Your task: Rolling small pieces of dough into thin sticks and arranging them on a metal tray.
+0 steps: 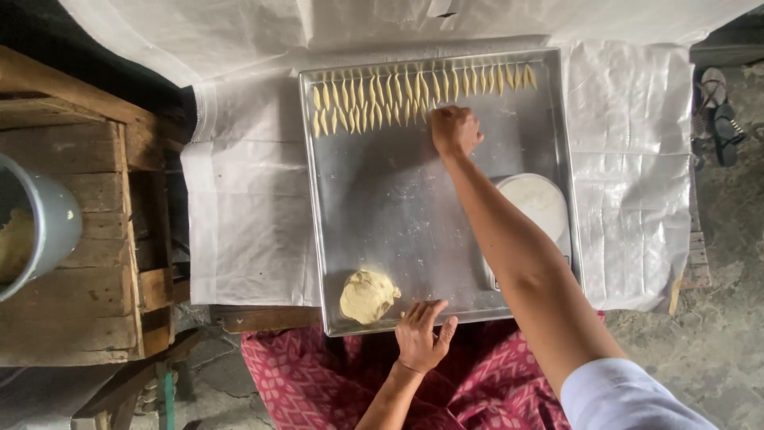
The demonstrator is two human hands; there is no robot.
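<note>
A large square metal tray [374, 215] lies in front of me on a white plastic sheet. Two rows of small pointed dough pieces [398, 91] line its far edge. My right hand [455, 130] reaches to the end of the nearer row, fingers bunched downward at a piece; what it pinches is hidden. My left hand [419, 337] rests flat on the tray's near rim, fingers spread, holding nothing. A yellowish lump of dough [368, 296] sits on the tray just left of that hand.
A white bowl [539, 203] with pale contents stands on the tray's right side, under my forearm. A wooden bench [87, 239] on the left carries a grey pot [44, 223]. Sandals [720, 111] lie on the concrete floor at right.
</note>
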